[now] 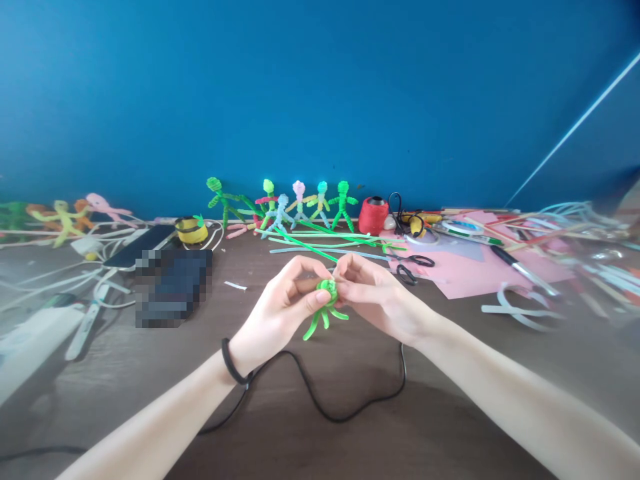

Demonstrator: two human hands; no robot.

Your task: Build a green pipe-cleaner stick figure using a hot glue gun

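Between my two hands, above the middle of the table, is a green pipe-cleaner figure (327, 291) with a coiled round body and several short legs hanging down. My left hand (285, 303) pinches its left side between thumb and fingers. On the other side, my right hand (373, 293) is closed with its fingertips at the top right of the coil. Whether a loose end or other small piece sits between the right fingertips is hidden. A black band (233, 362) circles my left wrist.
Pipe-cleaner figures (343, 205) stand along the blue wall. Loose green stems (325, 235), a red thread spool (373, 215), black-handled scissors (415, 265) and pink paper (480, 270) lie beyond my hands. Left are two dark phones (177, 287); a black cable (340, 419) loops in front.
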